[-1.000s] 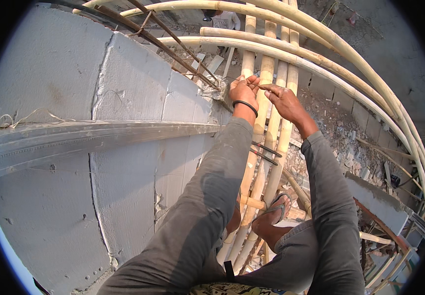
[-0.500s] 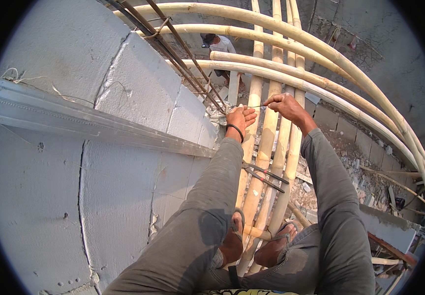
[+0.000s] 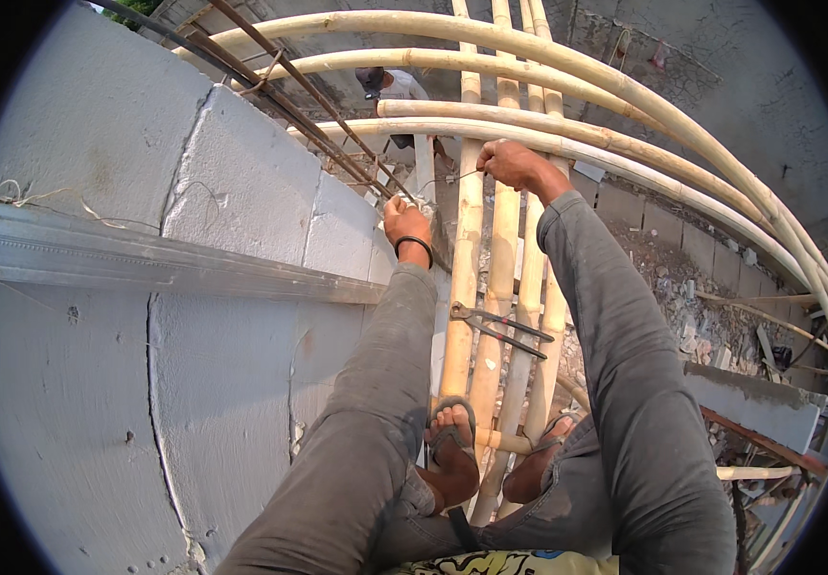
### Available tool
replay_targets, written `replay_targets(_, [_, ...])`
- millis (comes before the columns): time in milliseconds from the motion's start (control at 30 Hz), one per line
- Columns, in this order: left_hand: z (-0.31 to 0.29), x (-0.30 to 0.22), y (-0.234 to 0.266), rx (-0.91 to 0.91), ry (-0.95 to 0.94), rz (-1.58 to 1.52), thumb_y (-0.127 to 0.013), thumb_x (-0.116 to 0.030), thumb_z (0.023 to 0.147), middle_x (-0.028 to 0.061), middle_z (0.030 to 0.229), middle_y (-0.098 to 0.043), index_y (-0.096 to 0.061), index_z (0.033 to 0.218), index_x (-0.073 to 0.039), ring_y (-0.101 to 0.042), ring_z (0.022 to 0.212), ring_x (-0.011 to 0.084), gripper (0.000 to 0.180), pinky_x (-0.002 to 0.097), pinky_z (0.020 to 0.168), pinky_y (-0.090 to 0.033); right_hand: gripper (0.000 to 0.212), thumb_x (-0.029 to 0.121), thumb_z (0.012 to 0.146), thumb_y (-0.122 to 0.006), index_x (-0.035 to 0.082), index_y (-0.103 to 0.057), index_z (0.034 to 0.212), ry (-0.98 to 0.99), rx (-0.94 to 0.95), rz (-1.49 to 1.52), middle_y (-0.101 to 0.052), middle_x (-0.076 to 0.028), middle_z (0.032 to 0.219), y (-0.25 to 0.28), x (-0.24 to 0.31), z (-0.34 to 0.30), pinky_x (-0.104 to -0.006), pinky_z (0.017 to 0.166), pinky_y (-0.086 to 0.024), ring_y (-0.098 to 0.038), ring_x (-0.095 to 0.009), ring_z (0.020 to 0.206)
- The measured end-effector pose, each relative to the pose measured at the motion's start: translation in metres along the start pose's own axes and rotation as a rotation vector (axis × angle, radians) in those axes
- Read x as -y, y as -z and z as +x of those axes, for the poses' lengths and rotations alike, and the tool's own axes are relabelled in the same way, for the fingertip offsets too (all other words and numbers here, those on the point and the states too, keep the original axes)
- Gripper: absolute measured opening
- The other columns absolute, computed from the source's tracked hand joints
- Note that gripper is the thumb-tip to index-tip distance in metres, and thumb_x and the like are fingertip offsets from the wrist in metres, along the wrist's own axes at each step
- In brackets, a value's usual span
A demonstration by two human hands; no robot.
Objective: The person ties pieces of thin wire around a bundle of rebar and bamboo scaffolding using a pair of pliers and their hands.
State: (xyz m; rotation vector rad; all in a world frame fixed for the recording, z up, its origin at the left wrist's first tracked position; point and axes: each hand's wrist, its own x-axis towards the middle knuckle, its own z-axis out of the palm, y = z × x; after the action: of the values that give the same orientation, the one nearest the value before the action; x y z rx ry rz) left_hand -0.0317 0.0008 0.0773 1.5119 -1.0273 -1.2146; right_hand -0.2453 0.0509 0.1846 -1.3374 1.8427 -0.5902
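Observation:
My right hand pinches one end of a thin dark wire, which runs left toward the foot of a column of steel rebar. At that foot my left hand, a black band on its wrist, has its fingers curled closed against the bars; what they grip is hidden. A pair of pincers with dark handles and red marks lies across the bamboo poles, nearer my sandalled feet.
A grey block wall with a long metal bar along it stands on the left. Curved bamboo rails cross the far side. Rubble lies below at the right. Another person is lower down, beyond the rebar.
My left hand has gone from open and spread to curled at the rebar's foot. The right hand still holds the wire, slightly higher. The whole view has shifted, and my left foot has moved forward.

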Motion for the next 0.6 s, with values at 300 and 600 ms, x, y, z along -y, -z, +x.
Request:
replay_targets(300, [-0.048,0.026,0.002,0.530,-0.180,0.268,-0.061,-0.037,0.088,0.0152,0.100,-0.068,-0.064,0.112,0.002,-0.062,0.091,0.0245,0.045,0.0362,0.082,-0.047,0.018,0.020,0.079,-0.062,0.010,-0.073,0.090,-0.027,0.261,0.001,-0.063,-0.002,0.073,-0.003,-0.052,-0.017,-0.0295,0.050,-0.037,-0.049,-0.012,0.059])
replay_targets(600, [-0.059,-0.013,-0.008,0.418,-0.452,0.646,-0.054,-0.032,0.095,0.0126,0.072,-0.062,-0.062,0.088,0.001,-0.055,0.063,0.0236,0.035,0.0363,0.062,-0.044,0.022,0.019,0.077,-0.065,0.005,-0.074,0.093,0.132,0.117,0.193,-0.070,-0.005,0.086,0.018,-0.020,-0.027,-0.0298,0.071,-0.047,-0.061,-0.015,0.079])
